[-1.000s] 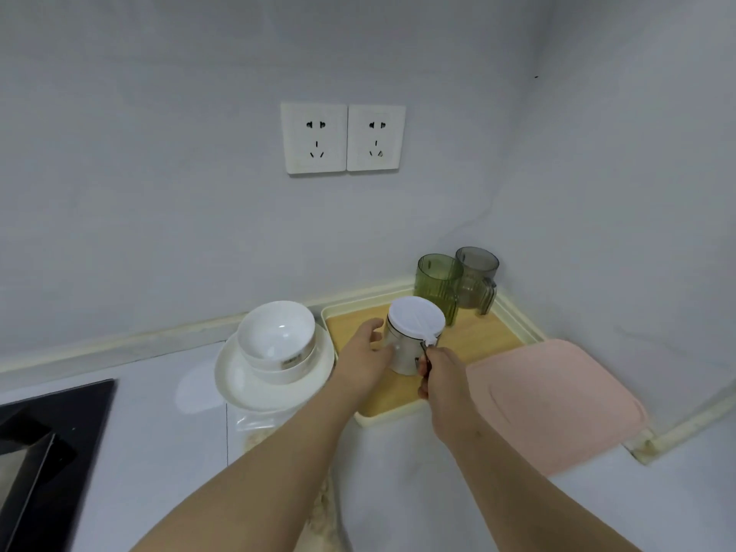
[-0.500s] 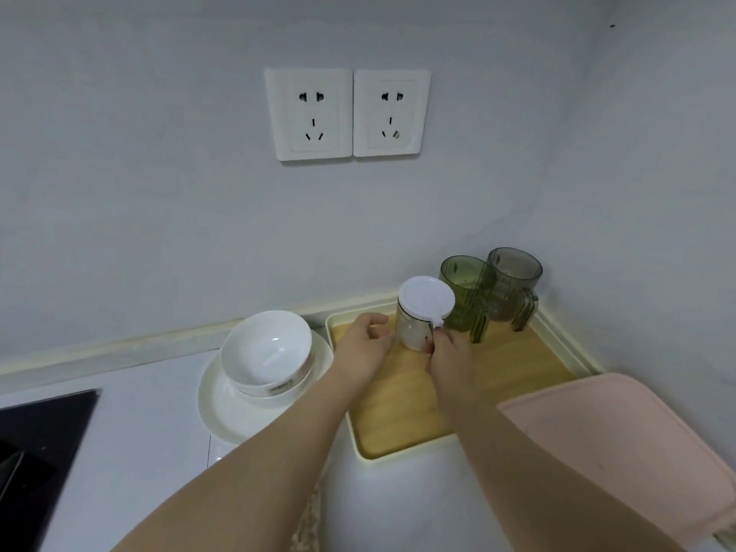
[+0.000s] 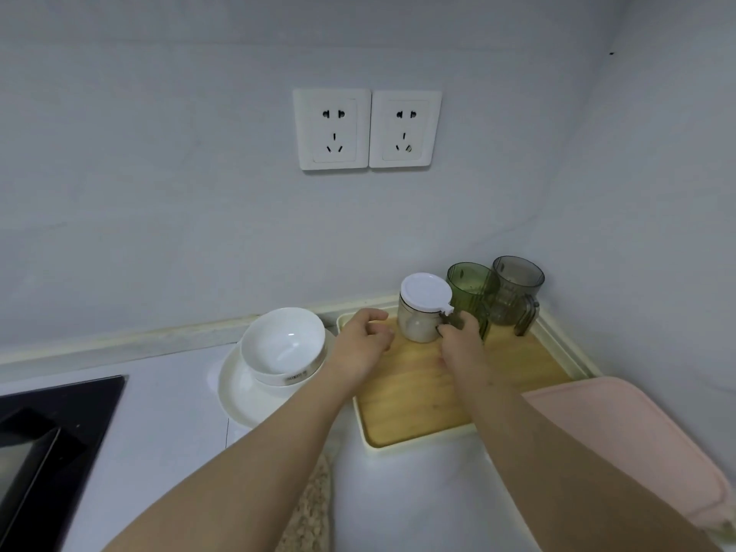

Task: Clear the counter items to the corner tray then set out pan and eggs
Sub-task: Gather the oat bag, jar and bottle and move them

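A clear jar (image 3: pixel 420 312) with a white lid stands at the back of the wooden corner tray (image 3: pixel 418 396), right beside a green cup (image 3: pixel 470 284) and a grey cup (image 3: pixel 515 284). My right hand (image 3: pixel 462 344) pinches the jar's handle on its right side. My left hand (image 3: pixel 364 340) hovers over the tray's left edge with fingers loosely curled, a small gap away from the jar and holding nothing. No pan or eggs are in view.
White bowls (image 3: pixel 280 340) are stacked on a white plate (image 3: pixel 239 392) left of the tray. A pink board (image 3: pixel 621 432) lies at the right, overlapping the tray's corner. A black cooktop (image 3: pixel 47 444) is at the far left. Two wall sockets (image 3: pixel 366 129) sit above.
Both hands carried the jar from the tray's front to its back, next to the green cup. My left hand has come off the jar; my right hand still holds its handle.
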`<state>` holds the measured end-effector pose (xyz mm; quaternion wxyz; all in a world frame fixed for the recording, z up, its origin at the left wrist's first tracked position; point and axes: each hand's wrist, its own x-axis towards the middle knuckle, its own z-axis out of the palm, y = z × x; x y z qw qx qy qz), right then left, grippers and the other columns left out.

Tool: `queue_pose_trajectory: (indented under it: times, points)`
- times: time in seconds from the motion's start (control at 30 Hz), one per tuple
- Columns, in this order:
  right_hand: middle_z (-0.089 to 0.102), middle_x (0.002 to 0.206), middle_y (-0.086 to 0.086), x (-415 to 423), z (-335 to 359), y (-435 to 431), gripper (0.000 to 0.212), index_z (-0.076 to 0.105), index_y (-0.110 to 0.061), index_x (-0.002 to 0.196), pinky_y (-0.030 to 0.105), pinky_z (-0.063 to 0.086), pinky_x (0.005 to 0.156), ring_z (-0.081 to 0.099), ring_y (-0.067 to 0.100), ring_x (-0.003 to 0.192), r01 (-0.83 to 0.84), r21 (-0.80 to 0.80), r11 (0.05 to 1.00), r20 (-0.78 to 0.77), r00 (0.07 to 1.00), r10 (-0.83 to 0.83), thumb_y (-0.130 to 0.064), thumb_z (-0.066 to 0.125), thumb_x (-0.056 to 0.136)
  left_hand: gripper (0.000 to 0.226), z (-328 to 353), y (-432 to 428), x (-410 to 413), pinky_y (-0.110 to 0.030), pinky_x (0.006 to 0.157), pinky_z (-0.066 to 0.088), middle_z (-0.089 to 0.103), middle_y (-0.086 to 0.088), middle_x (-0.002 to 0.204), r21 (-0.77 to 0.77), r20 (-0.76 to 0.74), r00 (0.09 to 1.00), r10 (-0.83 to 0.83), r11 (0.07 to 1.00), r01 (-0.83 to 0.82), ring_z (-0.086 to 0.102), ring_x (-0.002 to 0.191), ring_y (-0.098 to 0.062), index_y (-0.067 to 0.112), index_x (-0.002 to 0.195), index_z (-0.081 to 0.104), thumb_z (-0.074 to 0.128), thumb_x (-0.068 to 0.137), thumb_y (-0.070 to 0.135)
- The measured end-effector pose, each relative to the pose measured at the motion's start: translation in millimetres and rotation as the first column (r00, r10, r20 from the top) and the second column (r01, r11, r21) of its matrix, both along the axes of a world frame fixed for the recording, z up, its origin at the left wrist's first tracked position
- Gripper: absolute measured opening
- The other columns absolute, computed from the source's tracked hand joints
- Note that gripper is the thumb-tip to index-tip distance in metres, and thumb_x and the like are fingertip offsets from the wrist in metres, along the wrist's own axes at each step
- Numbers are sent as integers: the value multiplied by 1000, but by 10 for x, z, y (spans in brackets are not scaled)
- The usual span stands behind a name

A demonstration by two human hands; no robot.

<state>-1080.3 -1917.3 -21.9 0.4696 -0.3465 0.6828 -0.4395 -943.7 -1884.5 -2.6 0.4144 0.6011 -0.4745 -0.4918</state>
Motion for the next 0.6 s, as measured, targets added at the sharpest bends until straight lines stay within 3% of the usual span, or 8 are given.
queue_pose_trajectory:
  times: [0.13,0.23,0.33,0.43,0.6]
  points:
    - [45,85,5,129,54,350,37,44,0,127,26,32,53,39,14,61,70,-54,996,1,998,-70,-5,42,90,19,80,296,155,-29,83,44,58,8,77,-12,15,1000,8,1000,-8,57,89,-18,23,106,53,49,91,11]
    - [49,80,3,316,80,669,26,50,-10,115,26,37,56,45,14,63,-46,18,999,5,999,46,-9,45,89,16,102,578,318,-30,84,44,58,4,79,-23,4,1000,23,999,-23,57,89,-18,23,101,56,52,91,11]
    - [50,74,2,500,85,995,13,53,-12,95,25,37,55,47,15,62,-148,51,988,34,989,146,-5,44,89,15,62,901,511,-24,75,45,58,0,84,-21,-23,996,86,996,-87,58,86,-18,16,103,59,53,91,10]
    - [49,74,4,698,-28,1323,19,50,-13,77,23,33,53,43,15,58,-217,79,973,61,975,212,-2,41,89,15,-15,1203,724,-20,68,44,60,0,84,2,-23,981,192,981,-192,58,82,-17,11,103,61,53,90,7]
    - [46,73,5,948,-323,1736,18,44,-14,71,28,35,63,41,18,67,-297,199,934,54,955,292,-8,48,87,15,-271,1529,981,-34,86,47,54,4,100,51,334,885,325,931,-361,56,93,-23,22,97,54,47,88,11]
